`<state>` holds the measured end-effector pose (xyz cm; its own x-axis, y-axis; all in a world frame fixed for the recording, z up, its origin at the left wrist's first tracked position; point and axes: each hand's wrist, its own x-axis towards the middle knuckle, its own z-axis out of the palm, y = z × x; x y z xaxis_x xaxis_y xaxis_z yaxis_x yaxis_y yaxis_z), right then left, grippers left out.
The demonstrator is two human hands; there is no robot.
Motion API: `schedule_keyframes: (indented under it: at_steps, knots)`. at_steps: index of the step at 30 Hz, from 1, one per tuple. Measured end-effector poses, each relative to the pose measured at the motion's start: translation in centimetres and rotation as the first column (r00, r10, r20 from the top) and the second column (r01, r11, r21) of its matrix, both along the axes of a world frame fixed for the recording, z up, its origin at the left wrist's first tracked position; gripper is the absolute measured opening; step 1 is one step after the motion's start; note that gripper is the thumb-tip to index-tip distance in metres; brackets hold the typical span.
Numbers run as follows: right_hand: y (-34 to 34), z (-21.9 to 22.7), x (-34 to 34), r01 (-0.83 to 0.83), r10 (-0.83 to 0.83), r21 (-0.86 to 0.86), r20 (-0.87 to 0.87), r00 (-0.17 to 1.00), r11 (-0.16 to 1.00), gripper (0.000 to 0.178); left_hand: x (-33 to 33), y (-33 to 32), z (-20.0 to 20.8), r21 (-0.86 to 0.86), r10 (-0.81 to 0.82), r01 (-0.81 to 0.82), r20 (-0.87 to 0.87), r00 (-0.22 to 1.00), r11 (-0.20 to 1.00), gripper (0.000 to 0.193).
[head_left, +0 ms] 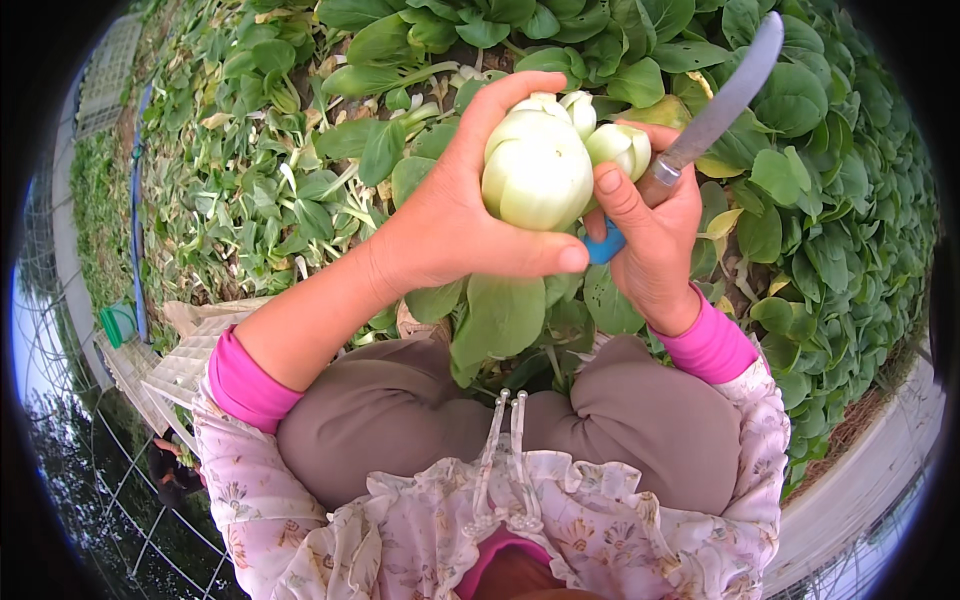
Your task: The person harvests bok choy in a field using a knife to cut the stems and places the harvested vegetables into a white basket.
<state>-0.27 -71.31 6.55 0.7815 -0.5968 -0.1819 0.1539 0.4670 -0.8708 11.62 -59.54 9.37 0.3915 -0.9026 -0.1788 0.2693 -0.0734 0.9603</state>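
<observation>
My left hand point(470, 190) is wrapped round a bok choy point(538, 170), its pale, rounded base turned up toward me. Green leaves hang below that hand, over my lap. Smaller pale stalk bases point(618, 150) sit against its right side; whether they belong to the same plant, I cannot tell. In my right hand point(650, 215) is a knife point(722, 115), gripped by its handle, part of which shows blue. Its curved metal blade points up and to the right, away from the bok choy. My right thumb lies against the smaller stalk base.
Dense growing bok choy point(800, 200) fills the right and far side. Cut leaves point(290, 200) litter the ground at left. Beside my left elbow stands a pale plastic crate point(200, 350). Further left are a green container point(118, 323), a blue hose point(138, 220) and another person point(172, 470).
</observation>
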Motion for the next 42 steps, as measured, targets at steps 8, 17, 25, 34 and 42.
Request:
schedule_keyframes:
  at_steps: [8, 17, 25, 34, 42]
  knots:
    - [-4.7, -7.1, -4.4, -0.573, 0.397, -0.252, -0.509, 0.764, 0.780, 0.037, 1.2, 2.2, -2.9, 0.512, -0.142, 0.232, -0.210, 0.967, 0.827, 0.090]
    - [-3.6, -10.8, -4.7, -0.902, 0.460, -0.320, -0.780, 0.424, 0.290, 0.029, -2.3, 5.7, -7.8, 0.690, -0.745, 0.603, -0.140, 0.652, 0.399, 0.086]
    - [-4.7, -11.4, -2.4, -0.942, 0.469, -0.324, -0.820, 0.328, 0.093, 0.028, -2.1, 5.8, -8.4, 0.686, -0.746, 0.657, -0.250, 0.617, 0.313, 0.082]
    - [-2.9, -12.8, -2.9, -0.959, 0.460, -0.275, -0.843, 0.277, 0.074, 0.030, -1.9, 5.6, -10.4, 0.497, -0.567, 0.832, -0.622, 0.540, 0.248, 0.056]
    - [-2.9, -10.8, -4.7, -0.979, 0.389, -0.154, -0.901, 0.194, 0.130, 0.031, -1.1, 6.4, -8.7, 0.653, -0.688, 0.706, -0.380, 0.619, 0.274, 0.077]
